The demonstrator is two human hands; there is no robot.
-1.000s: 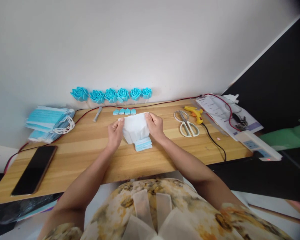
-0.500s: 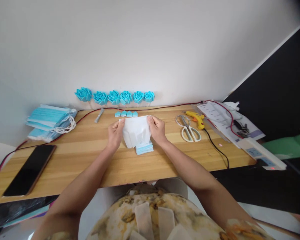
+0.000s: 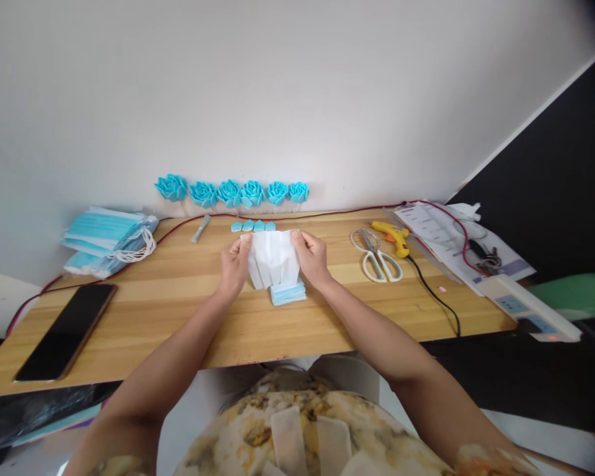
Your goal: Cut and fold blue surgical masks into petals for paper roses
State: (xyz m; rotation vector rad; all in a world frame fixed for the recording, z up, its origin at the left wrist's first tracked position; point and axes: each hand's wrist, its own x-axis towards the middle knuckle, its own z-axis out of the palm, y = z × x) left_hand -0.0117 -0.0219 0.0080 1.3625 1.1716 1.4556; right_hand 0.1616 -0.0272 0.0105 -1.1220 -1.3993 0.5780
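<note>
A white sheet of thin, creased mask fabric (image 3: pixel 274 259) is stretched between my two hands above the table. My left hand (image 3: pixel 235 264) pinches its upper left corner, thumb on top. At the upper right corner, my right hand (image 3: pixel 311 256) grips it the same way. Just below the fabric lies a small stack of folded light-blue mask pieces (image 3: pixel 288 293), partly covered by it. Beyond the fabric, several small folded blue petals (image 3: pixel 254 226) sit in a row.
Several blue fabric roses (image 3: pixel 229 193) stand along the wall. Blue face masks (image 3: pixel 102 235) and a phone (image 3: pixel 64 332) lie at left. White-handled scissors (image 3: pixel 377 256), a yellow glue gun (image 3: pixel 395 239), papers (image 3: pixel 441 231) and a power strip (image 3: pixel 528 307) are at right. A red-black cable (image 3: pixel 337 215) runs behind.
My left hand has come slightly closer to the right one, and the white fabric spans a narrower width. The view has shifted slightly.
</note>
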